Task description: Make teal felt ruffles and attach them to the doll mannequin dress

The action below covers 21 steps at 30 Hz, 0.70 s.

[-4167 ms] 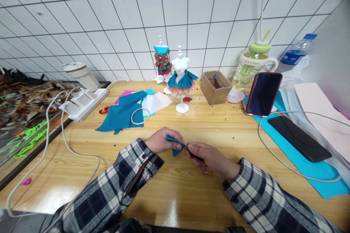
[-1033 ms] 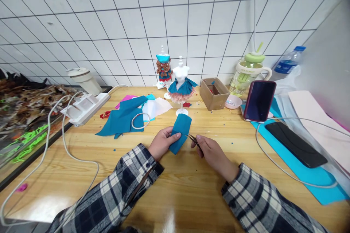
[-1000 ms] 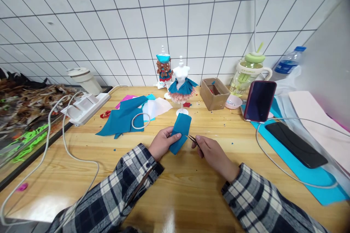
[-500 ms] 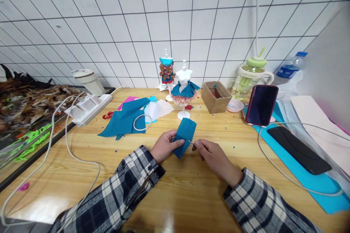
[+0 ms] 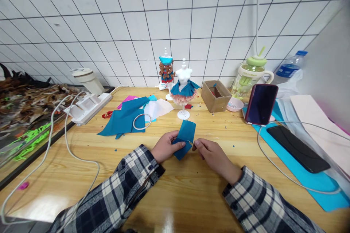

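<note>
L hand (image 5: 167,146) clamped on blue paper (image 5: 186,133), thumb on top, held above the table (image 5: 109,174) in front of the mannequin (image 5: 183,80). R hand (image 5: 213,154) pinching scissors (image 5: 191,142), tips at paper's R edge.

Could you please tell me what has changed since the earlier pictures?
The blue piece, edge-on at first, is face-on in the left hand; the pointed tool in the right hand, briefly apart, has moved back left onto it. Nothing was let go. The mannequins stayed put.
</note>
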Available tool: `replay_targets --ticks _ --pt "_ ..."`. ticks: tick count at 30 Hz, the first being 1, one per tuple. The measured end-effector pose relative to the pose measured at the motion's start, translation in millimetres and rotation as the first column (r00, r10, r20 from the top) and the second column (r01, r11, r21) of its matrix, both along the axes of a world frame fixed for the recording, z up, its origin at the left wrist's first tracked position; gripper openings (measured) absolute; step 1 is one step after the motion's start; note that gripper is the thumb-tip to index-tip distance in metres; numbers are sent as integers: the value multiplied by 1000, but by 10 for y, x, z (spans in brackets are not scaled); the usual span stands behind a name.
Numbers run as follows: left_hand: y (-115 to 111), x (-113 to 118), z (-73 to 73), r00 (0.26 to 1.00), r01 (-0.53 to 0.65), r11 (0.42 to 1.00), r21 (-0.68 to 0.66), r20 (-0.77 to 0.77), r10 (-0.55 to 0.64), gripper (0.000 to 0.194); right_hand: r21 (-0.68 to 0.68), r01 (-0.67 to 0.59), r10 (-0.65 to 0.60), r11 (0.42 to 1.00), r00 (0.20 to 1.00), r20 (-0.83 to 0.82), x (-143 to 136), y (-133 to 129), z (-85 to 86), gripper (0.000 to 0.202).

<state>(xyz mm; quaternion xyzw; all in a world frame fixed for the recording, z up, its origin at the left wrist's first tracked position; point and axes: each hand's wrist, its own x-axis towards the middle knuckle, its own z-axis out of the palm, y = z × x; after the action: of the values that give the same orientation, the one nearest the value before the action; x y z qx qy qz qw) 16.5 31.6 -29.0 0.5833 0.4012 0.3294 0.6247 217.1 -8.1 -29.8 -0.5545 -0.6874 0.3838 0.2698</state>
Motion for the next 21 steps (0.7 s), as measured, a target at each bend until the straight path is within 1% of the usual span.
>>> replay_targets --ticks 3,6,13,17,21 --pt "-12 7 10 1000 16 1000 7 -14 -16 38 21 -18 17 1000 1000 19 -2 8 -17 43" --pt "-16 12 23 999 25 999 -22 26 -24 39 30 -31 30 999 999 26 -3 20 -34 43" --pt "-13 13 10 998 10 999 -34 56 -9 37 3 -39 39 999 999 2 4 34 -40 42" --pt "-8 2 -6 999 24 999 -31 38 -23 36 -22 -39 38 999 999 -31 1 40 -40 42" --pt "-9 -3 10 999 40 999 -25 24 -39 36 -30 -46 45 998 998 -42 1 42 -45 42"
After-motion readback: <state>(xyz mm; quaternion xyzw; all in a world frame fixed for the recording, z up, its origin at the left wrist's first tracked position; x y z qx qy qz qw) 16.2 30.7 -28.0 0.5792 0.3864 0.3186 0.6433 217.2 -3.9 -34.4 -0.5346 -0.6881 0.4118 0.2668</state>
